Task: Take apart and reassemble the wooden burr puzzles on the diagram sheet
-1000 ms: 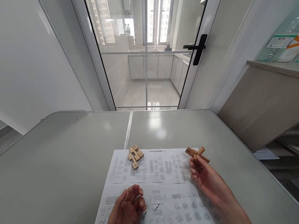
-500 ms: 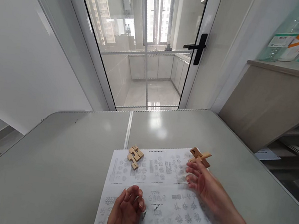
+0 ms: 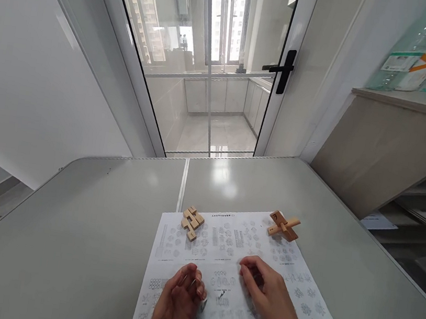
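Observation:
My left hand (image 3: 179, 302) rests palm up on the printed sheet (image 3: 232, 247), its fingers loosely curled and apart. Nothing shows in its palm. A small dark, shiny spot by its fingertips is too small to make out. Over the sheet's middle is my right hand (image 3: 271, 297), back upward, thumb and forefinger tips together; no object shows between them. Beyond it, at the sheet's far right corner, lies a wooden puzzle of crossed pieces (image 3: 284, 226) in darker and lighter wood. Several pale notched wooden blocks (image 3: 192, 222) lie together near the far left corner, apart from both hands.
The grey-green table (image 3: 80, 230) has a seam running away from me. At its far side stands a glazed door with a black handle (image 3: 284, 72). To the right is a shelf unit (image 3: 389, 147) with plastic bottles (image 3: 425, 62) on top.
My right hand has drawn back from the crossed wooden puzzle toward me and to the left, and its fingers have closed. The left hand and both wooden groups stay about where they were.

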`<state>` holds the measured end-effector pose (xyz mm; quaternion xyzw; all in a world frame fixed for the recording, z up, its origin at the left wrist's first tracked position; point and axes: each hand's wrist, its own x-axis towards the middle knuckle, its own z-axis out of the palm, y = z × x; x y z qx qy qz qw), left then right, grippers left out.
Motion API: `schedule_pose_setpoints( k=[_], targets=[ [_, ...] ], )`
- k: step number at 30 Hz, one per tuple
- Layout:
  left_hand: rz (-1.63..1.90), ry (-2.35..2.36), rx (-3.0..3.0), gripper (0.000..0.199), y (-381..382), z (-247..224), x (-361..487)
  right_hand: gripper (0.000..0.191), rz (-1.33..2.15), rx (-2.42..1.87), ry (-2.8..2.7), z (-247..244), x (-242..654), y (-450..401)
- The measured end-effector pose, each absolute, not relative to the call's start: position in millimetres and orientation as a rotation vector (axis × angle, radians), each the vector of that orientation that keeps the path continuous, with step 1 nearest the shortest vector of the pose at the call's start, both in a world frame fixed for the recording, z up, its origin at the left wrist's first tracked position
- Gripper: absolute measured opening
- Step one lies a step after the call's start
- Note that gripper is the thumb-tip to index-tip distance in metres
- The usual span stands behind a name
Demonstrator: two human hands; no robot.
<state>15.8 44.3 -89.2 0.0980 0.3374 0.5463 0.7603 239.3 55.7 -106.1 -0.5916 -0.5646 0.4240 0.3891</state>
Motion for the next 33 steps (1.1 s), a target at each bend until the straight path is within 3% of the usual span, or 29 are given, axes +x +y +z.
schedule_pose_setpoints(
  k=[18,22,26,29,33],
  targets=[
    [1.154,0.818,0.285,0.025,46.7,-94.9,17.0,0.031,1.037,-1.513,-1.479,-107.0,236.5,52.9],
    [1.032,0.979,0.714,0.030,63.9,-85.6,11.2,0.032,1.060,-1.512,-1.481,-109.5,237.9,54.2],
    [1.122,1.459,1.289,0.027,96.6,-68.7,7.9,0.032,1.073,-1.520,-1.467,-109.2,238.8,54.6],
    [1.124,1.633,1.799,0.050,128.4,-69.8,5.5,0.031,1.084,-1.524,-1.460,-106.2,238.3,55.1],
    [0.860,1.715,2.120,0.076,167.3,-89.0,-4.0,0.030,1.091,-1.515,-1.440,-103.1,236.9,56.4]
  ],
)
